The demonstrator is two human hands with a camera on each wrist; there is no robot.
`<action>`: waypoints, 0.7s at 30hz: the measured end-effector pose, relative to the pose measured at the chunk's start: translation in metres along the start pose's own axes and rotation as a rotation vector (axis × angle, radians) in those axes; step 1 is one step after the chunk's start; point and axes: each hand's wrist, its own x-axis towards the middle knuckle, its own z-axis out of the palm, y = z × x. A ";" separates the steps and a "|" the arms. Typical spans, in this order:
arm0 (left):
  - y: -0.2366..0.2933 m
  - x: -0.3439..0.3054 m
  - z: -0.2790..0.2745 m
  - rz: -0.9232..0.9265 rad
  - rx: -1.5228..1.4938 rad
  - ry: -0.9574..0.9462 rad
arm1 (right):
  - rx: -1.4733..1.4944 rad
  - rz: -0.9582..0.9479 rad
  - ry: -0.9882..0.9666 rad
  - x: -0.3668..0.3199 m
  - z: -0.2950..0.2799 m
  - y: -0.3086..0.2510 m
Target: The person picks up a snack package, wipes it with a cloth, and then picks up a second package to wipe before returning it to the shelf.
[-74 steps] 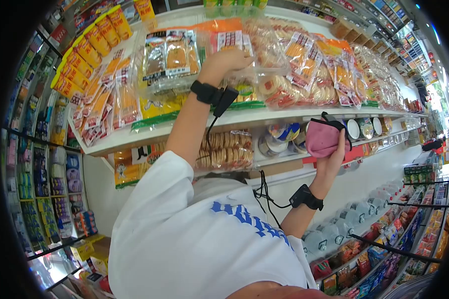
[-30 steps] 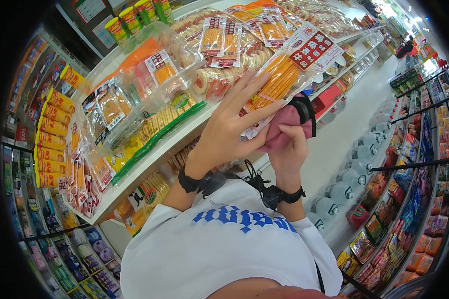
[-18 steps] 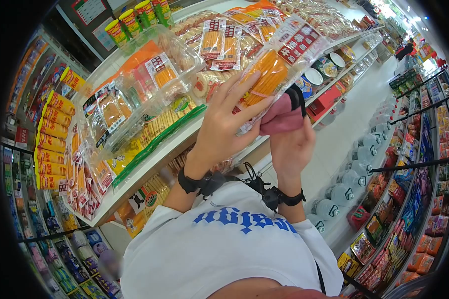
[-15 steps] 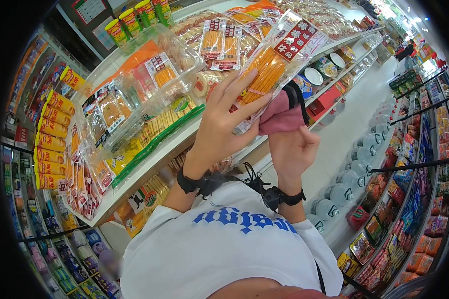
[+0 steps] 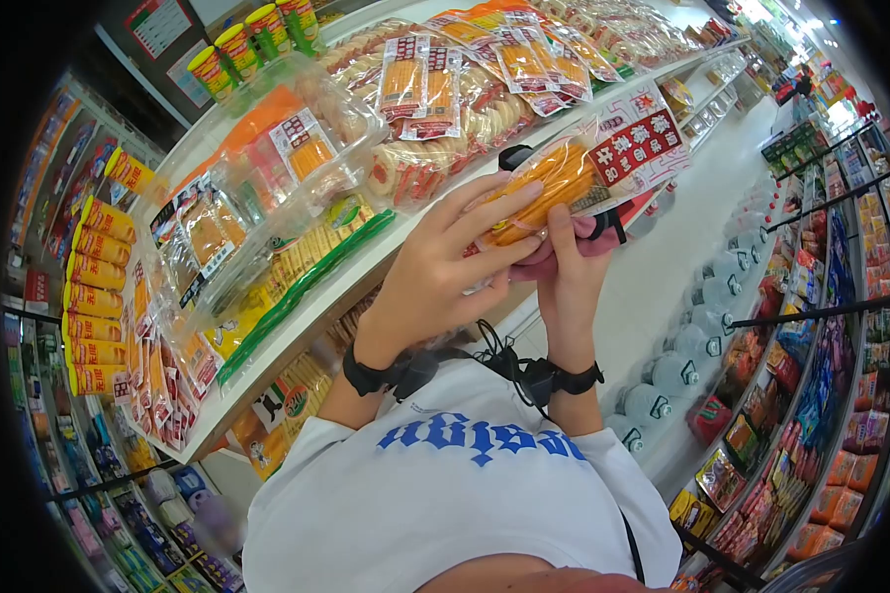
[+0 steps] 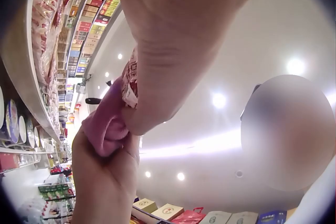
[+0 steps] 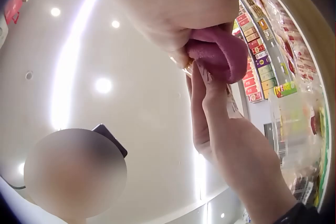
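My left hand (image 5: 433, 259) holds the near end of a clear snack pack of orange sticks (image 5: 544, 196), its fingers spread across the top. The pack carries a red label with white characters and tilts up to the right. My right hand (image 5: 576, 287) grips a pink cloth item with black trim (image 5: 608, 230), its thumb laid on the pack's near side. Most of the cloth is hidden beneath the pack in the head view. In the left wrist view the pink cloth (image 6: 102, 132) sits bunched in the right hand; in the right wrist view the left hand's fingertips (image 7: 207, 74) meet it.
A white shelf (image 5: 297, 341) holds several similar packs (image 5: 405, 79), a clear plastic bin (image 5: 351, 124) and bags of round biscuits (image 5: 494, 119). Yellow canisters (image 5: 94, 301) line its left end. Large water bottles (image 5: 677, 376) stand on the floor at right.
The left hand has taken up the pack from the shelf side and brought it to the right hand. The pack has since swung rightward and lower, and the right thumb has come onto it.
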 end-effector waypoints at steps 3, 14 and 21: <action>-0.004 0.000 -0.003 0.010 -0.048 -0.044 | -0.035 -0.072 0.051 0.009 -0.009 -0.001; 0.003 -0.004 0.004 -0.570 -0.601 -0.052 | -0.166 -0.210 0.040 0.021 -0.018 -0.003; -0.006 -0.010 0.017 -0.555 -0.843 -0.084 | -0.204 -0.122 0.036 0.015 -0.022 0.001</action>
